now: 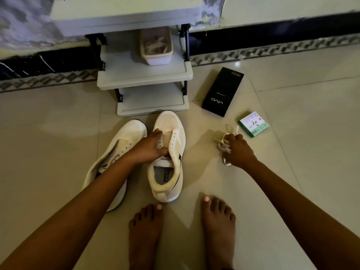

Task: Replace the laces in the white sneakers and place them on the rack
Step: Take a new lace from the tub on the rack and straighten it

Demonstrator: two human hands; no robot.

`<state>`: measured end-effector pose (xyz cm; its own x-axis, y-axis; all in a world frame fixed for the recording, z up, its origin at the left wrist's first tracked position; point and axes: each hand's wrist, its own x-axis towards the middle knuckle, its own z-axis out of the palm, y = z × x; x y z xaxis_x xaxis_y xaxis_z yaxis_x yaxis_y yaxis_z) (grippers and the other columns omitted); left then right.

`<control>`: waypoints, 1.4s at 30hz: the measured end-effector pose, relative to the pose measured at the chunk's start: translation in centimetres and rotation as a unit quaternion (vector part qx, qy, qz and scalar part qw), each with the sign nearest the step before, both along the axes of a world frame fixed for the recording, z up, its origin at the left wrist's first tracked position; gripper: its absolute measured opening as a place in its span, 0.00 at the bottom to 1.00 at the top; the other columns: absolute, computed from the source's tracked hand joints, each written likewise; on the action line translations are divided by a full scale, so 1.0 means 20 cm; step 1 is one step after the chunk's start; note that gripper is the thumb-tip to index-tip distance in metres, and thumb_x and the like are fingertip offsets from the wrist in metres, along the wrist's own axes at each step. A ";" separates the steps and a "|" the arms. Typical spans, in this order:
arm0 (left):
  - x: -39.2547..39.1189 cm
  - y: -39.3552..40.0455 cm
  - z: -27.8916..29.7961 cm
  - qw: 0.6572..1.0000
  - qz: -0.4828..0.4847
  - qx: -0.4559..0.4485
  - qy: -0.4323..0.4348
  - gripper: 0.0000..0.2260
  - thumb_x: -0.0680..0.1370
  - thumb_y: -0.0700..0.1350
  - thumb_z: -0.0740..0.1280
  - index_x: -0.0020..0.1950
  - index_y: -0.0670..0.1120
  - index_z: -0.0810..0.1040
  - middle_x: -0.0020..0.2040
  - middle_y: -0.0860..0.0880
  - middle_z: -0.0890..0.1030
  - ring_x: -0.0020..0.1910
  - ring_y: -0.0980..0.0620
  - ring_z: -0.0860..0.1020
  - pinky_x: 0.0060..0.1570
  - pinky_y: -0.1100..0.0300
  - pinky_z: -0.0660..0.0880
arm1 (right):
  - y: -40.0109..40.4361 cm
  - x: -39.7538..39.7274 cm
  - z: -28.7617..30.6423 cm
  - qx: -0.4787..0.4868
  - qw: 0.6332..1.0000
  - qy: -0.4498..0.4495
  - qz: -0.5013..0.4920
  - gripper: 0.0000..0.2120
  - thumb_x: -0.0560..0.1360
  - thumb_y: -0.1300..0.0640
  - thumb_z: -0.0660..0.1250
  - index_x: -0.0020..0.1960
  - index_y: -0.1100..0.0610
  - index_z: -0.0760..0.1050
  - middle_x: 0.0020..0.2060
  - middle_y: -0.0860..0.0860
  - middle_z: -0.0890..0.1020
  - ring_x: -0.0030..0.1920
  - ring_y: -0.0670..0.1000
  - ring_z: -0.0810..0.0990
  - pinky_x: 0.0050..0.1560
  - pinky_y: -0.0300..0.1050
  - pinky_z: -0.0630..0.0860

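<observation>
The lace (225,146) is a soft, limp bundle on the floor (292,172), bunched in the right hand (238,151). It weighs little and tangles easily, so it is best taken by its stiff tip. The left hand (150,148) grips the tongue of the laceless right sneaker (169,156) — light, pliable — beside its mate (120,149), before the rack (144,80).

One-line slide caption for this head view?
Left hand grips an unlaced white sneaker while right hand holds bunched laces near the rack.

Head view, steeply downward, close over floor (272,94) and rack (144,78)
</observation>
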<state>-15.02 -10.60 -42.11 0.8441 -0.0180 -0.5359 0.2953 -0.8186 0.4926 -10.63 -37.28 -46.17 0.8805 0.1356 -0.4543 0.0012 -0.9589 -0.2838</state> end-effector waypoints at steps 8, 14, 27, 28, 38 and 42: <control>0.04 0.03 0.20 0.994 0.060 0.003 -0.096 0.17 0.77 0.43 0.66 0.66 0.45 0.75 0.64 0.45 0.77 0.62 0.47 0.74 0.60 0.60 0.67 | 0.17 0.01 0.32 0.034 0.996 -0.065 0.054 0.32 0.75 0.46 0.66 0.74 0.54 0.59 0.72 0.56 0.63 0.70 0.58 0.63 0.67 0.53 0.64; 0.28 0.09 0.46 0.969 0.023 0.055 -0.242 0.19 0.72 0.48 0.69 0.61 0.44 0.78 0.61 0.45 0.78 0.61 0.44 0.75 0.61 0.53 0.72 | 0.40 0.21 0.63 0.087 0.969 -0.171 0.153 0.33 0.76 0.48 0.65 0.75 0.57 0.56 0.72 0.55 0.64 0.71 0.56 0.64 0.69 0.49 0.63; 0.77 0.19 0.38 0.891 -0.066 0.280 -0.350 0.22 0.76 0.44 0.66 0.69 0.47 0.67 0.71 0.45 0.66 0.66 0.44 0.68 0.57 0.51 0.72 | 0.64 0.51 0.39 -0.007 0.957 -0.190 0.217 0.39 0.79 0.47 0.60 0.77 0.58 0.38 0.77 0.54 0.42 0.76 0.53 0.41 0.75 0.48 0.44; 0.79 0.19 0.37 0.886 -0.062 0.283 -0.362 0.20 0.76 0.43 0.65 0.68 0.46 0.68 0.70 0.45 0.66 0.66 0.44 0.68 0.54 0.51 0.72 | 0.64 0.51 0.37 -0.002 0.955 -0.202 0.215 0.39 0.79 0.47 0.60 0.77 0.58 0.38 0.77 0.54 0.42 0.76 0.53 0.41 0.75 0.47 0.44; 0.50 0.07 0.47 0.872 -0.038 0.153 -0.464 0.07 0.75 0.45 0.68 0.51 0.45 0.76 0.54 0.47 0.77 0.51 0.49 0.75 0.39 0.61 0.66 | 0.63 0.41 0.53 0.468 0.876 -0.014 -0.112 0.18 0.83 0.50 0.52 0.68 0.55 0.68 0.57 0.49 0.76 0.61 0.50 0.73 0.53 0.36 0.69; 0.26 -0.03 0.63 0.867 -0.066 0.088 -0.486 0.07 0.72 0.44 0.72 0.47 0.45 0.77 0.48 0.48 0.77 0.48 0.50 0.75 0.37 0.63 0.66 | 0.57 0.31 0.67 0.586 0.752 0.149 -0.262 0.25 0.82 0.43 0.46 0.63 0.58 0.71 0.48 0.56 0.80 0.52 0.56 0.78 0.53 0.47 0.72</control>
<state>-9.86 -11.11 -29.57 0.8958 -0.1389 0.4222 -0.2909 -0.9014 0.3208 -4.35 -25.82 -32.81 0.8358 0.2658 -0.4805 -0.5202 0.1034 -0.8477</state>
